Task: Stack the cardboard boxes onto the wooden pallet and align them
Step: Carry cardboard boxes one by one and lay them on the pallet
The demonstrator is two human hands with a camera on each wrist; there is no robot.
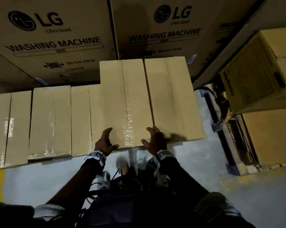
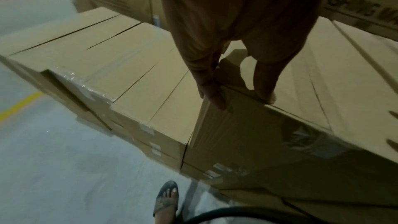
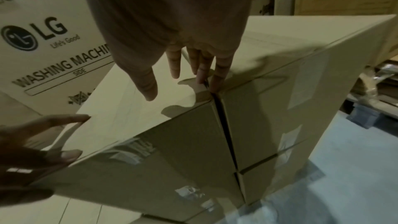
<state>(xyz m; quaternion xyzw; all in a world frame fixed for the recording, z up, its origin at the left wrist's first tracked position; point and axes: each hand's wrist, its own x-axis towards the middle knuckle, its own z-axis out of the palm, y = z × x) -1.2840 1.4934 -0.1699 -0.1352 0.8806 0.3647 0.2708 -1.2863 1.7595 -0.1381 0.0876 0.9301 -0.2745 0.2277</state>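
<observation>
Plain brown cardboard boxes stand in tight rows. A lower row (image 1: 50,122) runs to the left. Two boxes sit one layer higher: a middle box (image 1: 124,102) and a right box (image 1: 171,99). My left hand (image 1: 106,140) is spread over the middle box's near left corner (image 2: 301,77), thumb on top and fingers (image 2: 213,96) down its left side. My right hand (image 1: 153,139) rests open on the near right corner, with fingertips (image 3: 213,86) at the seam between the middle box (image 3: 140,108) and the right box (image 3: 280,57). The pallet under the stack is hidden.
Tall LG washing machine cartons (image 1: 56,38) form a wall right behind the stack. More cartons (image 1: 254,76) sit at the right on a rack with blue blocks (image 1: 216,125). Grey floor with a yellow line (image 1: 1,183) lies in front, where my sandalled foot (image 2: 165,198) stands.
</observation>
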